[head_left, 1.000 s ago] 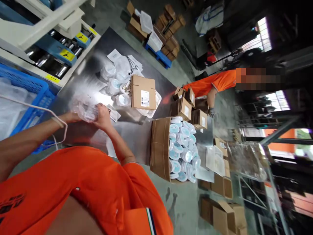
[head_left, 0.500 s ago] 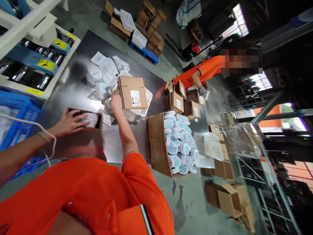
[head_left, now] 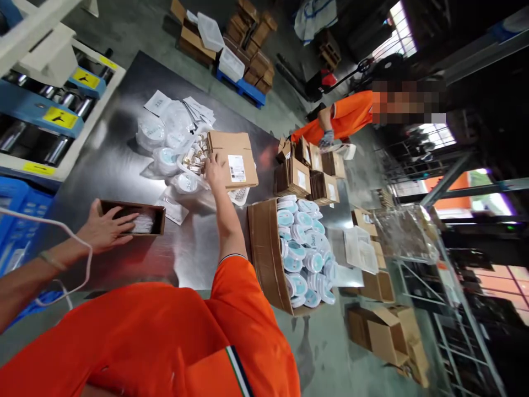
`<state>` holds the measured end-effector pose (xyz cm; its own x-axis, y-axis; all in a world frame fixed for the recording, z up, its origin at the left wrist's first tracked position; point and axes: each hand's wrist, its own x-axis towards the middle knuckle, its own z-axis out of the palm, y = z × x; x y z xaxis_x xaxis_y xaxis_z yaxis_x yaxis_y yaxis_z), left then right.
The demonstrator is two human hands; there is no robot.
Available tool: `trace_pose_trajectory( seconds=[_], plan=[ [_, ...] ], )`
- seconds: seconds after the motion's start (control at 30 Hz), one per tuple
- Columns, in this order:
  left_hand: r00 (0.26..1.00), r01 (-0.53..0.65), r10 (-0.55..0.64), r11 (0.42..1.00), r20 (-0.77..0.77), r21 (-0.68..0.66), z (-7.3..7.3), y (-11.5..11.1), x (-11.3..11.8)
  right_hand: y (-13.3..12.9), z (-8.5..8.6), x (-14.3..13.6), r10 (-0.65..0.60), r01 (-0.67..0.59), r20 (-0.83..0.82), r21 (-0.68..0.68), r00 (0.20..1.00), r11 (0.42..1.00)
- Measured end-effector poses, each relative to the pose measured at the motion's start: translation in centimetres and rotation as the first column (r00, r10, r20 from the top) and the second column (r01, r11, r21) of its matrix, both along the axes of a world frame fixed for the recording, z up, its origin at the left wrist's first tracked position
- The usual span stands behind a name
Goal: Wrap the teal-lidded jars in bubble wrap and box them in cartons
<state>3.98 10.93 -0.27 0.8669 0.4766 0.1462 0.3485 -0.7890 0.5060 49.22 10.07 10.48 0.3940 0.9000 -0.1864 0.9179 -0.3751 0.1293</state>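
Note:
My left hand (head_left: 108,226) lies with fingers spread over the left part of a small open carton (head_left: 159,220), which has a clear-wrapped item (head_left: 143,221) inside. Farther forward, my right hand (head_left: 215,171) is at the near left edge of a flat cardboard piece with a white label (head_left: 237,167); its fingers are apart, touching the cardboard. The cardboard rests over a white basket (head_left: 239,197) of small gold-and-clear items (head_left: 195,156). Round wrapped containers (head_left: 166,158) and white packets (head_left: 158,103) lie to the left of the basket.
The metal table (head_left: 198,234) bears a large carton (head_left: 264,248) of round white tubs (head_left: 314,262) at right. Folded cartons (head_left: 298,177) stand behind it, near a person in orange (head_left: 351,113). A roller conveyor (head_left: 58,118) and blue crate (head_left: 20,212) are at left.
My right hand has moved right and onto the cardboard's edge, and the small gold items show more. My left hand stays at the small carton. The other person's gloved hand has shifted left.

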Motion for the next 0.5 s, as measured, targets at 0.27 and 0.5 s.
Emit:
trace_pose_trajectory(
  seconds=[0.27, 0.5],
  plan=[
    [0.950, 0.121, -0.111, 0.993, -0.291, 0.017, 1.2, 0.0, 0.1, 8.0, -2.0, -3.0, -0.118, 0.139, -0.171, 0.114, 0.978, 0.984],
    [0.924, 0.087, -0.082, 0.996, -0.372, -0.003, 2.8, -0.5, 1.1, 5.4, -0.5, -3.9, -0.104, 0.204, -0.317, 0.302, 0.943, 0.931]
  ],
)
